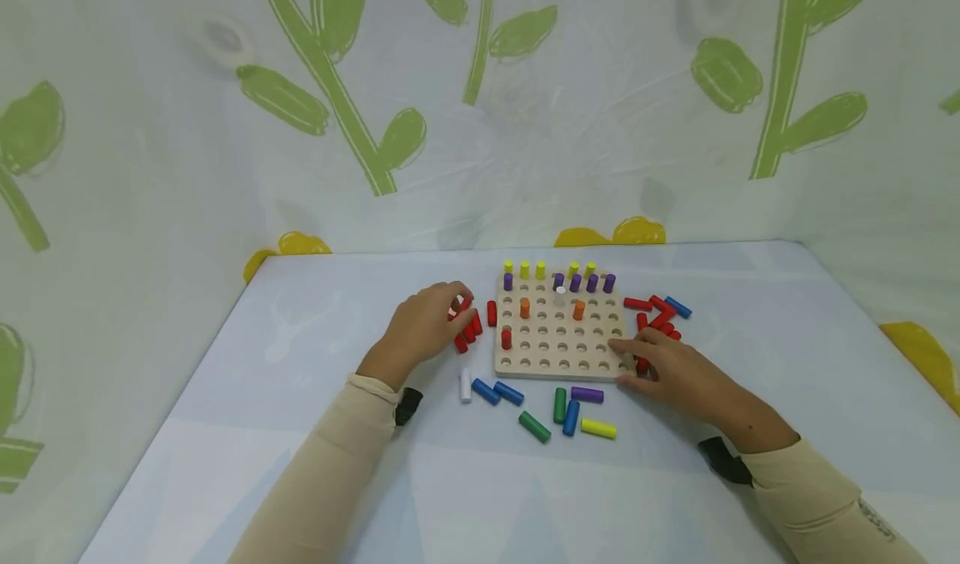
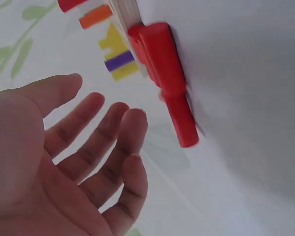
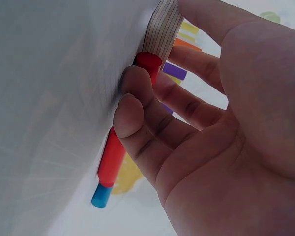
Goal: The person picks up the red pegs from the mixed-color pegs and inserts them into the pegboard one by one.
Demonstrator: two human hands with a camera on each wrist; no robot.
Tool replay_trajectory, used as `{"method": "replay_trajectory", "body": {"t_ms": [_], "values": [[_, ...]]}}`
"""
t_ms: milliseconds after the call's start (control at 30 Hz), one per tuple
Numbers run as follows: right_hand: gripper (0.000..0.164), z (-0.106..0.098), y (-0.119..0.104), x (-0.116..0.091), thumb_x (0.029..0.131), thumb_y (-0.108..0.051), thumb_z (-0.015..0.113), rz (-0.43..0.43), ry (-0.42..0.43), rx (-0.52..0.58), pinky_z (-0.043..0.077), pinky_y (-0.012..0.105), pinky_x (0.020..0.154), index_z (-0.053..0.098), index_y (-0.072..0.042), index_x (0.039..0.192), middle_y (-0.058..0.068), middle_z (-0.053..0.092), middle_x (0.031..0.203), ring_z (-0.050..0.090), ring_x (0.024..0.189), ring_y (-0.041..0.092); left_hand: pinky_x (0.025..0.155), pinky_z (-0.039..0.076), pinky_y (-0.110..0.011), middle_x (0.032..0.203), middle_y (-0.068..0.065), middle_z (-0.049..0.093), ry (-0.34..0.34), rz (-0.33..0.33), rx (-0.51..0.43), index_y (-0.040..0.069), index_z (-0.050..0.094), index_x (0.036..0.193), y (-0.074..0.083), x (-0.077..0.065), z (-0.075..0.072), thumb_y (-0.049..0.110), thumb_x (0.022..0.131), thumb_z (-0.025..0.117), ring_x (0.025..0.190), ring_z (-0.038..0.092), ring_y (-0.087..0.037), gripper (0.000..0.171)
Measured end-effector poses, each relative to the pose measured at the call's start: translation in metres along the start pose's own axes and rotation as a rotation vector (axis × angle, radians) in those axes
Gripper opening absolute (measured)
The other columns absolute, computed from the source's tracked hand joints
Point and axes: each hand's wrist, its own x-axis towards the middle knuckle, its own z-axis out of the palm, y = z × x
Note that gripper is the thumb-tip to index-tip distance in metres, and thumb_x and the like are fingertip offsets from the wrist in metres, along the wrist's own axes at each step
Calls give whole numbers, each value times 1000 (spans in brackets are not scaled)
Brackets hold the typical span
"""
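Note:
A wooden pegboard (image 1: 558, 372) lies mid-table with yellow, purple, orange, white and red pegs standing in some holes. Left of it, my left hand (image 1: 427, 324) hovers close over several loose red pegs (image 1: 476, 324). In the left wrist view the fingers (image 2: 132, 128) are loosely bent, with nothing in them, beside the red pegs (image 2: 162, 59). My right hand (image 1: 678, 372) is at the board's right front corner, its index finger over the board. From the right wrist, the relaxed fingers (image 3: 137, 88) partly hide a red peg (image 3: 148, 60) next to the board's edge (image 3: 163, 29).
Loose red pegs (image 1: 637, 304) and a blue peg (image 1: 678, 306) lie right of the board. In front are a white peg (image 1: 466, 386), blue pegs (image 1: 508, 393), green pegs (image 1: 534, 426), a purple peg (image 1: 587, 395) and a yellow peg (image 1: 598, 429). A patterned backdrop (image 1: 525, 147) rises behind the table.

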Motion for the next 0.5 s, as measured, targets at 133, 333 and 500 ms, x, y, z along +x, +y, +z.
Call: {"method": "replay_trajectory", "body": {"t_ms": [133,333,500], "values": [[61,1,0,0,87,-38,77,9,-4,14,56,51,90,59,-16,141,22,56,133,59,110,34,71,54,-33,101,-5,64,8,-57,20,18,64,125,-11,3,0,34,96,66,86,61,-20,33],[60,2,0,0,87,-37,77,19,-12,32,56,51,90,59,-16,140,22,57,131,59,109,33,71,54,-34,102,-7,63,-10,-123,52,16,63,126,-22,3,0,35,96,66,84,61,-20,36],[60,2,0,1,87,-36,78,20,-2,33,56,50,90,59,-15,140,22,57,131,59,108,33,76,55,-38,107,-10,63,-38,-170,71,14,60,130,-31,3,-1,38,97,64,88,61,-23,41]]}}
